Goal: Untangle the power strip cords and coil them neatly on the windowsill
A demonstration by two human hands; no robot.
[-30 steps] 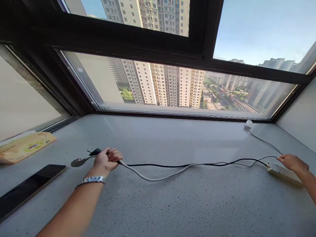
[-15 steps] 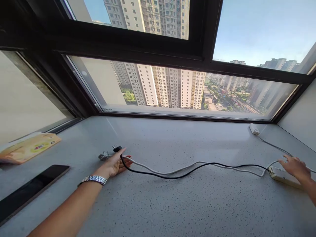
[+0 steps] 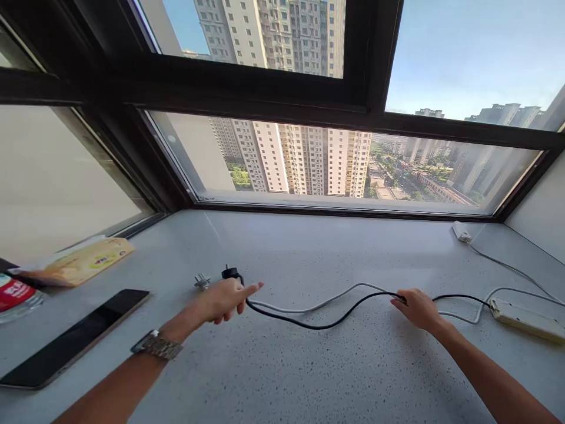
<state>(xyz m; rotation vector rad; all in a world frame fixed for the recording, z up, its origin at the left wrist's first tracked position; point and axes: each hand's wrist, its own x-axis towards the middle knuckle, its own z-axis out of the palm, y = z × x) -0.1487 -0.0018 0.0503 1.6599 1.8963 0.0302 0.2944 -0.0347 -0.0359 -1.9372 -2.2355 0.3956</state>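
Note:
My left hand, a watch on its wrist, is palm down over the plug ends of two cables, its fingers partly curled and their grip hidden. A black plug shows just above it and a grey plug at its left. From under it the black cable and the white cable run right. My right hand pinches the black cable near the middle right. Farther right, the black cable reaches a white power strip.
At the left lie a dark phone, a yellow tissue pack and a red-labelled bottle. A white adapter with a cord sits at the back right. The dark window frame borders the speckled sill.
My right hand has moved left from the power strip and taken hold of the black cable. My left hand has turned palm down over the cables. The view has shifted, bringing the bottle in.

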